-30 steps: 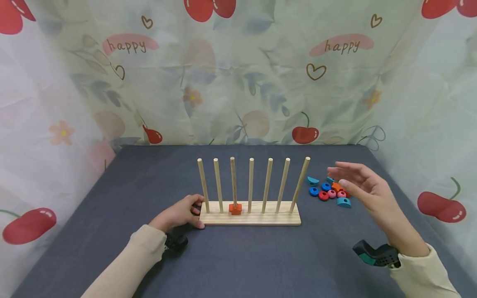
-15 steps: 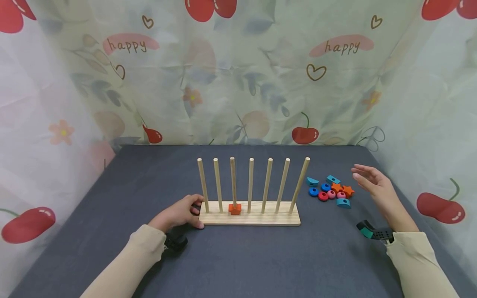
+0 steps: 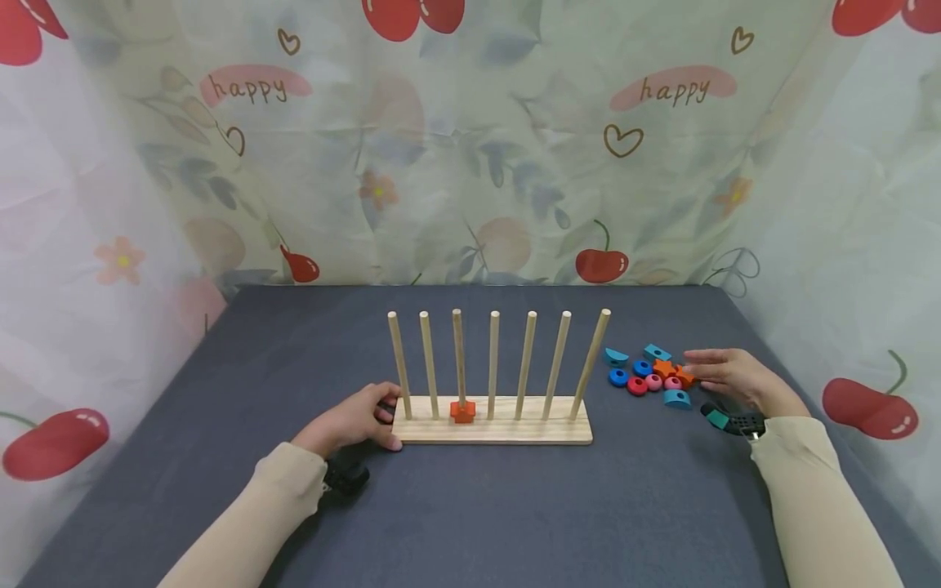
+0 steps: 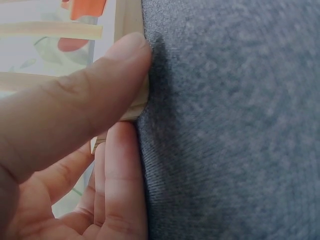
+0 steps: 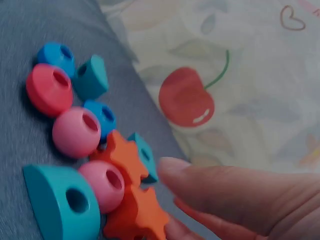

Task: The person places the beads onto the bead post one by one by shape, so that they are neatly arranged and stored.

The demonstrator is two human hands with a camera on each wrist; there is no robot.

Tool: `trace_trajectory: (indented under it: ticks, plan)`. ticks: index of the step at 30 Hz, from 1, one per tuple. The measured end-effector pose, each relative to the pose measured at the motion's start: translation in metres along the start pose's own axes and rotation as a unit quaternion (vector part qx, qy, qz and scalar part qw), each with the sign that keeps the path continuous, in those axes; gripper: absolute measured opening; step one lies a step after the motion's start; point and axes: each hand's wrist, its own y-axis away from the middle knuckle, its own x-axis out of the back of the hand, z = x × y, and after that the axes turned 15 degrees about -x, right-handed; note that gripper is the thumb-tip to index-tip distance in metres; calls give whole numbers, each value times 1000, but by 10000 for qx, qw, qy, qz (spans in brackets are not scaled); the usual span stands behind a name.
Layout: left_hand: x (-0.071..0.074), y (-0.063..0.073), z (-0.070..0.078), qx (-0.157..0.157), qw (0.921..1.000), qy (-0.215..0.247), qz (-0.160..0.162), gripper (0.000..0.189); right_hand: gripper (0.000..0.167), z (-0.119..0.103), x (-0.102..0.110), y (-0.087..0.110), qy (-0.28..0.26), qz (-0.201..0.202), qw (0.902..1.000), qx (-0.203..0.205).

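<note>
— How is the worktop [image 3: 478, 514] backed?
— By patterned cloth [image 3: 441, 188]; centrally, the pegged stand [image 3: 507, 431] is gripped by the left hand [image 3: 358, 420].
— The right hand [image 3: 741, 379]?
— Held straight-fingered beside an orange star [image 5: 137, 214], at right.

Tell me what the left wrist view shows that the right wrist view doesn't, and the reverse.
Only the left wrist view: the left hand gripping one end of the rack, with pegs and an orange piece on it.

Only the right wrist view: the right hand at the loose pieces: orange stars, teal blocks, and blue, red and pink beads.

Both: the grey table and printed curtain.
</note>
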Motion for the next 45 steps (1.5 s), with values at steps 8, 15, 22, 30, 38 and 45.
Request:
trace_trajectory:
  ticks: [8,15,22,30,38,45]
  plan:
    - [0,1,2,-36,10000,-42,22,77,66,8,-3,-9,414,175,9987,-233]
    - [0,1,2,-20,10000,-74,33,77,65,11,-6,-9,472,456,9976,-203]
    - [-1,0,3,-28,9999,-92,37,77,68,14,-13,-11,246,1080,9933,-339]
    - [-1,2,3,32,10000,-75,53,76,70,6,-21,-1,-1392,1187,9829,-218]
    - [0,2,3,0,10000,-62,22,77,50,-23,-46,16,-2588,1425,9540,508]
    - [0,1,1,-46,10000,-70,5,78,38,-61,-76,40,-3560,1326,9116,1569]
